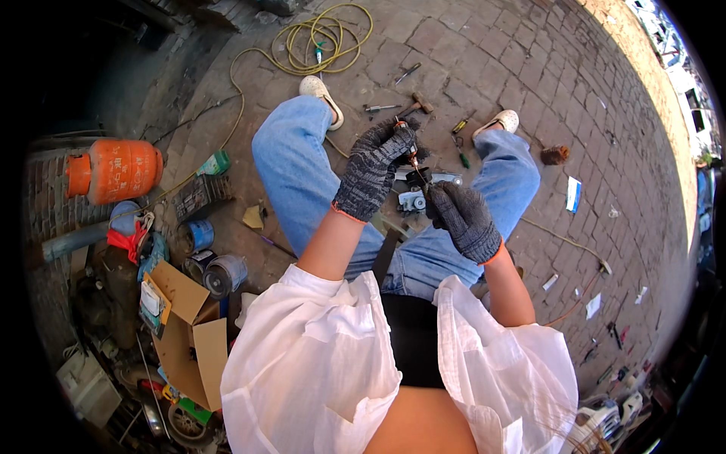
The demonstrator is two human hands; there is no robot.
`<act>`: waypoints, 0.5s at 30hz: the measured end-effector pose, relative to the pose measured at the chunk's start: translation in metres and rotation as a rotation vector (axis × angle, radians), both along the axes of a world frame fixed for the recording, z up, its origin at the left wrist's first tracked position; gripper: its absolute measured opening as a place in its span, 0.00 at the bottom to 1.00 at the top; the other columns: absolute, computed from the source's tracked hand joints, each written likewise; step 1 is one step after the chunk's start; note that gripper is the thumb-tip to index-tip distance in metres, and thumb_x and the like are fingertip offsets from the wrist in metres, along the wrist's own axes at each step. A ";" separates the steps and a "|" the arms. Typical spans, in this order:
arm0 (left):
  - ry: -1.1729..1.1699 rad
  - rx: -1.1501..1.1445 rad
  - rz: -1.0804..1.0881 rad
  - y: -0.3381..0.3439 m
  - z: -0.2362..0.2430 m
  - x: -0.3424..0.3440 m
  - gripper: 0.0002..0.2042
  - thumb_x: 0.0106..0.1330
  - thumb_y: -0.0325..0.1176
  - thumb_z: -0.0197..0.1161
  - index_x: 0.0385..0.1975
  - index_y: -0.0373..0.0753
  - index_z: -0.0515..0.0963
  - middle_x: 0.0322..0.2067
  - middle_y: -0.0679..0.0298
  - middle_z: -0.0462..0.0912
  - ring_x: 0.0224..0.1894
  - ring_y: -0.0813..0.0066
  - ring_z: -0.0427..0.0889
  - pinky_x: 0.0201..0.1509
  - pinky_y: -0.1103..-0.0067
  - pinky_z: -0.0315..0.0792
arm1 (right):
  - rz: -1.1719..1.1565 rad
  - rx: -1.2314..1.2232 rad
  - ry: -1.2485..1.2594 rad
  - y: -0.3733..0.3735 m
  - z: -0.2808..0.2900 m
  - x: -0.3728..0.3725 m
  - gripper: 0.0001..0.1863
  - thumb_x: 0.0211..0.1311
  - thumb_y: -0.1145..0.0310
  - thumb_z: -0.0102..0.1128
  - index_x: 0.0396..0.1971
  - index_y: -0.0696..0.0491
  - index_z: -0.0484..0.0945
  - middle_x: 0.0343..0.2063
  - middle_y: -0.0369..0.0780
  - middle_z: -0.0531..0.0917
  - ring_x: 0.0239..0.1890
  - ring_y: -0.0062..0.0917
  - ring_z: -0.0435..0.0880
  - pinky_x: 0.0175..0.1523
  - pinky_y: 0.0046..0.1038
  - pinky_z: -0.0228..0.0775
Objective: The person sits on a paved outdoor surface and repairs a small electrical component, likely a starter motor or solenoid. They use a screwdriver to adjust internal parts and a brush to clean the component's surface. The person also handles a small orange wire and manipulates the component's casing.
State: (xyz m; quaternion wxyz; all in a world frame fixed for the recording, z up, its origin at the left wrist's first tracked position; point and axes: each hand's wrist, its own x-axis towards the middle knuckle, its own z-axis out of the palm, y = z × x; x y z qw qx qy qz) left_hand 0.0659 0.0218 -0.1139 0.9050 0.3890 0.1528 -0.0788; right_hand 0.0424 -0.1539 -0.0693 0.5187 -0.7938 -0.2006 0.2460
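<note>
Both my hands wear dark grey knit gloves with orange cuffs, and they meet above the ground between my knees. Curled fingers of my left hand point(376, 168) grip a slim part with copper-coloured and silvery sections point(412, 156); its kind is unclear. A black piece point(418, 178) sits at its lower end, close to my right fingers. My right hand point(466, 221) is closed, thumb and fingers pressed together around something its glove mostly hides. Beneath them lies a silver metal housing point(412, 201), partly covered by my hands.
On the brick paving beyond are a hammer point(420, 104), a screwdriver point(408, 73), a green-handled tool point(463, 157) and a coiled yellow hose point(325, 45). An orange gas cylinder point(125, 171), a cardboard box point(211, 359) and cans point(224, 275) stand left. A rusty block point(554, 155) lies right.
</note>
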 end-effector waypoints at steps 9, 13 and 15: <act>0.143 0.140 -0.074 -0.018 0.004 -0.002 0.09 0.64 0.34 0.51 0.38 0.36 0.71 0.28 0.64 0.76 0.27 0.78 0.77 0.28 0.81 0.74 | 0.036 -0.021 0.058 0.012 -0.002 -0.017 0.12 0.57 0.72 0.47 0.40 0.59 0.71 0.33 0.46 0.76 0.30 0.36 0.76 0.34 0.33 0.67; 0.047 -0.307 -0.423 -0.006 -0.051 -0.004 0.14 0.63 0.35 0.52 0.47 0.37 0.68 0.40 0.53 0.75 0.41 0.62 0.77 0.42 0.67 0.74 | -0.099 0.121 0.311 0.001 -0.007 -0.020 0.13 0.57 0.74 0.48 0.43 0.58 0.70 0.35 0.47 0.75 0.30 0.34 0.77 0.35 0.32 0.70; 0.181 -0.795 -0.494 -0.003 -0.013 -0.005 0.18 0.64 0.35 0.50 0.52 0.37 0.63 0.47 0.51 0.72 0.46 0.59 0.75 0.47 0.66 0.72 | -0.154 0.253 0.255 -0.011 -0.007 -0.022 0.13 0.57 0.76 0.48 0.43 0.58 0.69 0.35 0.47 0.75 0.28 0.32 0.77 0.34 0.30 0.71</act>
